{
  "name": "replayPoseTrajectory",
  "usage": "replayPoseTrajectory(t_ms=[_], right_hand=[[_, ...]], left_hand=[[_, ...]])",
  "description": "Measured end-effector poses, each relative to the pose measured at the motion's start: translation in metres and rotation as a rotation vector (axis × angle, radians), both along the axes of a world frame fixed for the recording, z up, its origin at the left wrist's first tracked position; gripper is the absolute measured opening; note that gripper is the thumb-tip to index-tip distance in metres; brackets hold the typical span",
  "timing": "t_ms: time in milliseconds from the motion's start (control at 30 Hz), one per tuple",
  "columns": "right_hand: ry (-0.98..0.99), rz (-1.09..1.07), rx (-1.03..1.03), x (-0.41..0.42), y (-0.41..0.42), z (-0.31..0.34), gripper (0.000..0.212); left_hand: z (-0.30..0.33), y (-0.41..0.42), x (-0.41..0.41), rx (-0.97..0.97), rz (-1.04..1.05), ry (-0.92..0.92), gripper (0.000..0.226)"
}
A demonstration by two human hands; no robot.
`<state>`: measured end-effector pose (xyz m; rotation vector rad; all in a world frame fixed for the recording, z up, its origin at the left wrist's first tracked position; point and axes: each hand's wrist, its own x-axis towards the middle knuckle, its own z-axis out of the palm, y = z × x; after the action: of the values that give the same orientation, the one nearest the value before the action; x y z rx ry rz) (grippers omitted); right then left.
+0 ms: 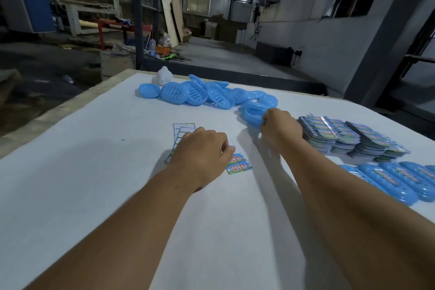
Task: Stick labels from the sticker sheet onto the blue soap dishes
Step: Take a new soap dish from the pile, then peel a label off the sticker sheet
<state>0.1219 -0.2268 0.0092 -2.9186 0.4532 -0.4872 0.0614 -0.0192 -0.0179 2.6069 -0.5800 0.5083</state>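
A sticker sheet [239, 162] lies flat in the middle of the white table, mostly peeled, with two colourful labels left at its near end. My left hand [202, 155] rests on it with curled fingers, thumb and fingertips pinching at a label near the sheet's right edge. My right hand [280, 128] reaches further back and grips a blue soap dish [250, 113] at the near end of a loose pile of blue soap dishes [200, 94].
Two stacks of sticker sheets [348, 136] stand at the right. Labelled soap dishes [390, 181] lie in a row at the right edge. A small white object [163, 75] sits behind the pile. The table's [94, 172] far and left edges drop to the workshop floor.
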Motion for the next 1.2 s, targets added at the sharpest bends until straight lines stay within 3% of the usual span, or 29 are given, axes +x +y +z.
replayPoseTrajectory(t_ms=[100,267,367,467,633,733,833,933,1100,1200], right_hand=[[-0.086,0.014,0.093,-0.002,0.001,-0.002,0.018],[-0.283,0.075,0.423,-0.007,-0.002,0.004,0.017],[-0.425,0.143,0.409,-0.015,0.001,0.012,0.019],[-0.492,0.232,0.414,-0.027,0.012,0.02,0.024],[-0.267,0.282,0.805,-0.049,0.034,0.025,0.028],[-0.062,0.232,0.996,-0.059,0.038,0.019,0.026],[0.003,0.245,1.115,-0.063,0.037,0.008,0.025],[-0.006,0.218,1.076,-0.064,0.036,-0.003,0.03],[-0.028,0.264,0.482,-0.075,0.044,-0.019,0.028],[0.079,0.251,0.338,-0.081,0.054,-0.021,0.066]], left_hand=[[-0.001,0.003,0.005,-0.011,0.033,0.001,0.025],[0.0,0.006,0.005,-0.029,0.065,-0.008,0.023],[0.003,0.007,0.005,-0.097,0.07,-0.029,0.021],[0.004,0.008,0.007,-0.168,0.051,-0.068,0.046],[0.003,0.014,0.007,-0.208,-0.094,-0.109,0.093],[0.006,0.017,0.005,-0.202,-0.186,-0.047,0.083],[0.008,0.023,0.003,-0.13,-0.2,-0.013,0.065],[0.006,0.028,0.005,-0.051,-0.085,-0.05,0.062],[0.004,0.036,0.014,-0.009,0.181,-0.107,0.059],[0.001,0.038,0.016,-0.034,0.22,-0.066,0.061]])
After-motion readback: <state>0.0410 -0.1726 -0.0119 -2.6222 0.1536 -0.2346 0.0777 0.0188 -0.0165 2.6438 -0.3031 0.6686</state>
